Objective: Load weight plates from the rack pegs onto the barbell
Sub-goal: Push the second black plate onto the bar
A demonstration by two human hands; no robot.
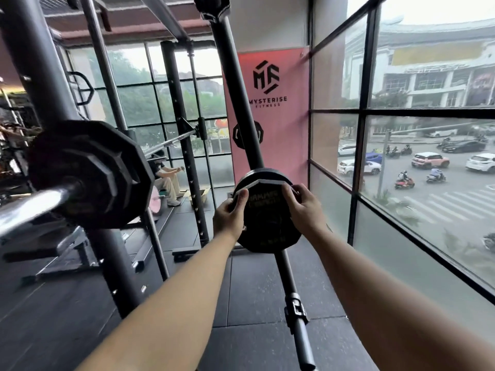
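Head view: we have both hands on a small black plate (267, 226) that sits against the slanted rack upright (241, 103), low, centre frame. Left hand (230, 212) curls over the plate's upper-left edge and right hand (305, 207) over the upper-right, so both are clasping the plate. The peg is hidden behind it, and we can't tell if the plate is still seated or already off. The rim of a second plate (267, 174) shows just behind the top.

The barbell (32, 204) is well apart, to our left, with its chrome sleeve end pointing at us and bigger loaded plates (88, 172) already on it.

Risks, as we judge them:
- Both grips are high on the rim with nothing under the plate. Once it clears the peg the bottom could swing and slip out, dropping onto the floor mat (254, 303) or our feet.
- The second plate may drag out with it if the two stick together.
- The window glass (401, 183) is near on the right, and a wide swing back could clip it.
- On the carry left, the bore could miss the sleeve end and knock the bar.
- Sliding it home, fingers wrapped over the edge could get pinched against the loaded plates.

A seated person (166, 180) is in the background, well apart, and we judge them not at risk.
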